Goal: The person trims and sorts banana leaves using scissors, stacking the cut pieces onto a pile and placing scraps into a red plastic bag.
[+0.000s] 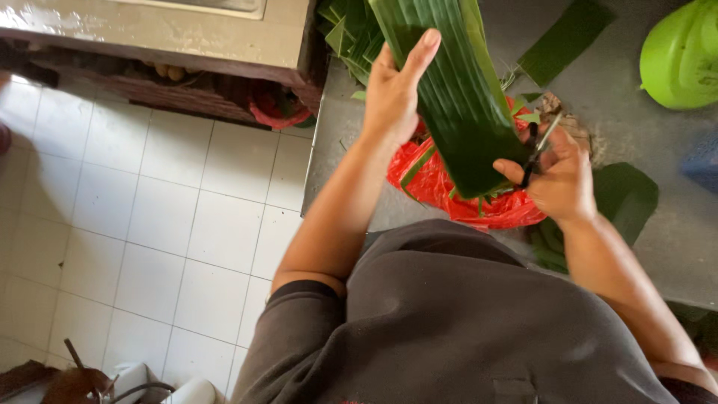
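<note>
Now, nearest the camera: a person in a dark grey short-sleeved shirt [449,322] is leaning over a grey metal worktop [658,224], both forearms reaching forward.
Right hand: the right hand [562,179] is gripping a pair of dark-handled scissors [540,146], fingers curled through the handles, thumb lying at the near corner of the leaf.
Scissors: the blades are pointing up and away from the right hand, touching the leaf's right edge; whether they are parted is too small to tell.
Left hand: the left hand [395,93] is holding a long, dark green banana leaf strip [456,97] from its left side, fingers stretched out flat along the surface, thumb behind.
Leaf: the strip is hanging tilted between the two hands, above the worktop, its near end level with the right hand.
Beneath the hands: a crumpled red plastic bag [441,183] is lying on the worktop with green trimmings on it.
Right of the right hand: a folded green leaf piece [628,198] is resting on the worktop.
Beyond the left hand: a stack of green leaf strips [348,34] is sitting at the worktop's far edge.
Far right: a lime green plastic container [680,52] is standing well apart from the hands.
Left of the left arm: a white tiled floor [149,224] is showing below.
</note>
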